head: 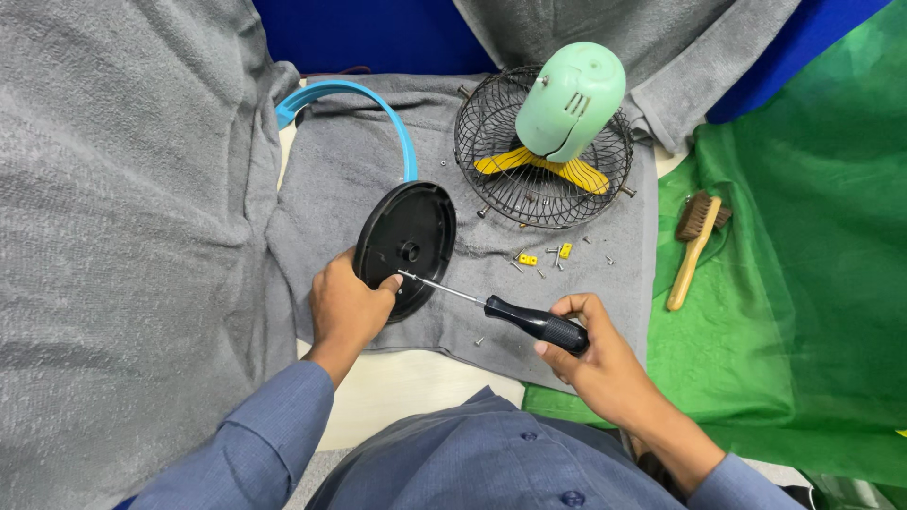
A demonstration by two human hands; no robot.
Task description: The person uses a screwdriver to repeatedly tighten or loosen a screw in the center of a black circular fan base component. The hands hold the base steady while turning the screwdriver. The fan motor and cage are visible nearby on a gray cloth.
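The work surface is covered by grey towels [123, 236], with a green mesh cloth [803, 302] spread at the right and a blue backdrop [378, 33] seen behind. A black wire fan guard [491, 142] with a mint-green motor housing [570, 99] and yellow blades [576, 172] is laid at the back. A blue ring [392, 113] is seen beside it. A black round base [408, 247] is held tilted on edge by the left hand [348, 307], which is closed around its lower rim. A screwdriver [534, 323] is grasped by the right hand [595, 364], its tip set against the base. A wooden brush [694, 246] lies on the green cloth. Small screws and yellow clips [543, 255] are scattered on the towel.
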